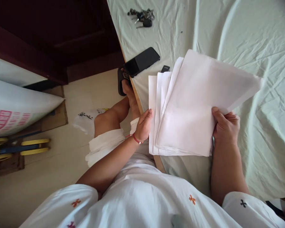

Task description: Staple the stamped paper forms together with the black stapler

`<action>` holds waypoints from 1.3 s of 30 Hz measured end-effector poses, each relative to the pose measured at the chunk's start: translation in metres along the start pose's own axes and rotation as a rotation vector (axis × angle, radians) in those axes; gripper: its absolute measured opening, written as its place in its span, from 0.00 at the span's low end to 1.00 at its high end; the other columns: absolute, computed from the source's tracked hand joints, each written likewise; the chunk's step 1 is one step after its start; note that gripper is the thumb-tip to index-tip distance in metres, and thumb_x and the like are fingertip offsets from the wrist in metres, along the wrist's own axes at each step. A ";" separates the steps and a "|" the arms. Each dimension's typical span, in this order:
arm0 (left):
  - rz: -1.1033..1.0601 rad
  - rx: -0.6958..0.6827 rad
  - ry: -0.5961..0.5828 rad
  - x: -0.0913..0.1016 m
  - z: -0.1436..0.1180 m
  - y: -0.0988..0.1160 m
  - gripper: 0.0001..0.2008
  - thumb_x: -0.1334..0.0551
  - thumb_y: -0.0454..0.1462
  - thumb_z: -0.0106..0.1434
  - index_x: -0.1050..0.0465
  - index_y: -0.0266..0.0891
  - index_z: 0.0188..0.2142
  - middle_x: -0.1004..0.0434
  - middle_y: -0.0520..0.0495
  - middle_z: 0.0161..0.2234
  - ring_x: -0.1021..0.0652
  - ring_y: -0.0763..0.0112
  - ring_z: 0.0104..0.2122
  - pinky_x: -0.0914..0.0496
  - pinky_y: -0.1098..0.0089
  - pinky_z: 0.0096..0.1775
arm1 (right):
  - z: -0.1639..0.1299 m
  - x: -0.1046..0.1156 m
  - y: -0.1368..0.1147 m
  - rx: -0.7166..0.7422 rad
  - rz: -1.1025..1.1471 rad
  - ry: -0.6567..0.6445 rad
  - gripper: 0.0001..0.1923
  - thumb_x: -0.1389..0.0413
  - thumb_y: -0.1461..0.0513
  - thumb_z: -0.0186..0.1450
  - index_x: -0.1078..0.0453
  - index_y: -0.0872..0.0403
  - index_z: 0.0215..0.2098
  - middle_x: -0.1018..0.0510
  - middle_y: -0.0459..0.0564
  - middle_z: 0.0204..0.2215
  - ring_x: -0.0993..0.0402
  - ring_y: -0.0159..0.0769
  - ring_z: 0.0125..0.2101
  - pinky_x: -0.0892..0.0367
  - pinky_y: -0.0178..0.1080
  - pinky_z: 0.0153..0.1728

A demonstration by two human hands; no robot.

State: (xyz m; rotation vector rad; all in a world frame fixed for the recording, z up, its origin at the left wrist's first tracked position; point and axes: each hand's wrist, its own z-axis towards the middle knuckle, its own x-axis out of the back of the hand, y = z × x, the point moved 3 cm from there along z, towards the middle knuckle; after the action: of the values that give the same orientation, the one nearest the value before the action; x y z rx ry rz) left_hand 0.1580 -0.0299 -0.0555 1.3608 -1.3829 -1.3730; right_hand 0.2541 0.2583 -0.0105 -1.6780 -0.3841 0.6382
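The left hand (143,126) is touching a fanned stack of white paper sheets (187,104), its grip unclear; the right hand (226,126) is gripping the right side over the pale-green cloth-covered table (268,136). Beyond, a black rectangular phone (143,61) and bunched metal keys (147,22) are lying.

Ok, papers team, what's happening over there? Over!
Right grip pinching papers. Left grip at their left edge. Sheets unevenly stacked. Phone nearby, not overlapping.

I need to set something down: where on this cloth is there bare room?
The widest bare stretch of cloth lies right of the keys and beyond the paper stack; another lies right of the right hand. It is crowded toward the left edge, where the phone and a small black object sit near the stack.
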 end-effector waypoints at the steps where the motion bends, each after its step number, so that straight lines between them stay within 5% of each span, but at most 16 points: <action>1: -0.009 0.003 0.005 0.000 0.000 -0.001 0.20 0.35 0.57 0.67 0.20 0.44 0.37 0.18 0.49 0.37 0.20 0.60 0.51 0.27 0.59 0.58 | 0.000 -0.001 0.000 0.006 0.002 0.000 0.16 0.24 0.60 0.50 0.20 0.56 0.34 0.15 0.47 0.32 0.20 0.35 0.34 0.21 0.41 0.45; 8: 0.031 -0.015 0.019 0.001 -0.003 0.001 0.22 0.36 0.59 0.66 0.20 0.43 0.36 0.18 0.48 0.38 0.20 0.58 0.52 0.28 0.57 0.60 | -0.007 -0.008 -0.004 -0.005 0.036 -0.026 0.14 0.25 0.62 0.50 0.20 0.58 0.32 0.16 0.51 0.31 0.19 0.37 0.34 0.21 0.40 0.46; 11: 0.044 -0.033 -0.099 -0.005 -0.004 0.009 0.22 0.37 0.58 0.68 0.20 0.43 0.33 0.17 0.47 0.36 0.18 0.57 0.49 0.27 0.58 0.59 | -0.009 -0.010 -0.004 -0.011 0.040 -0.042 0.13 0.25 0.62 0.50 0.19 0.57 0.32 0.15 0.50 0.31 0.19 0.37 0.34 0.21 0.41 0.45; 16: 0.032 -0.065 -0.263 -0.014 -0.005 0.021 0.22 0.35 0.57 0.65 0.16 0.42 0.42 0.14 0.45 0.46 0.21 0.51 0.56 0.29 0.56 0.61 | -0.007 -0.008 -0.001 -0.003 0.008 -0.053 0.12 0.25 0.61 0.51 0.19 0.54 0.32 0.15 0.48 0.31 0.18 0.38 0.35 0.20 0.42 0.44; 39: 0.129 -0.125 -0.191 -0.014 -0.006 0.029 0.25 0.37 0.59 0.66 0.15 0.43 0.45 0.14 0.45 0.45 0.20 0.50 0.56 0.29 0.56 0.61 | -0.009 -0.009 0.003 -0.050 -0.003 -0.113 0.14 0.26 0.60 0.54 0.19 0.53 0.37 0.15 0.47 0.34 0.18 0.38 0.33 0.18 0.44 0.42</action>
State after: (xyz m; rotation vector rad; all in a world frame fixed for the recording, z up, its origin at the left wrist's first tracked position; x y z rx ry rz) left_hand 0.1609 -0.0214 -0.0237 1.0634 -1.4547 -1.5068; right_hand 0.2519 0.2449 -0.0108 -1.6926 -0.4867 0.7278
